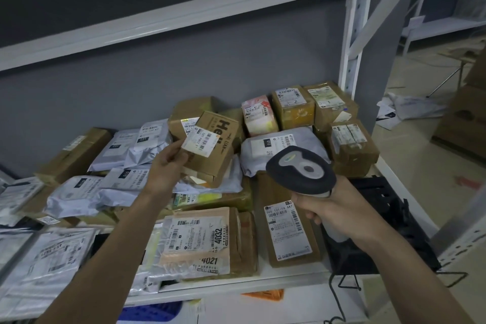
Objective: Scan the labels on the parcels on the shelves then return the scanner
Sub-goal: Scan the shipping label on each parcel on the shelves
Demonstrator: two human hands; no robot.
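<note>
You are in front of a white metal shelf [294, 280] heaped with parcels, brown cartons and grey poly bags lying flat, overlapping or leaning on each other. Above the middle of the heap your left hand [169, 163] holds a small brown carton [215, 147], fingers curled round its near-left edge and thumb lying beside its white label [201, 141]. The carton is tipped up, near edge raised, so the labelled face looks back and up at you; its long axis runs from lower left to upper right. Your right hand [332, 209] is wrapped tight round the handle of the scanner [301, 171], whose dark head sits above your fist, to the right of the carton and nearer you. The handle stands roughly upright and the head's long axis runs forward and left, so the window seems to aim past the carton's lower right corner, short of the label. To do this step well, I would swing the scanner head a little further left and up until it faces the barcode squarely, keep the carton steady and the label flat, and keep your left thumb off the printed bars. The black stand [378, 221] just behind your right wrist looks like the place the scanner goes back to.
</note>
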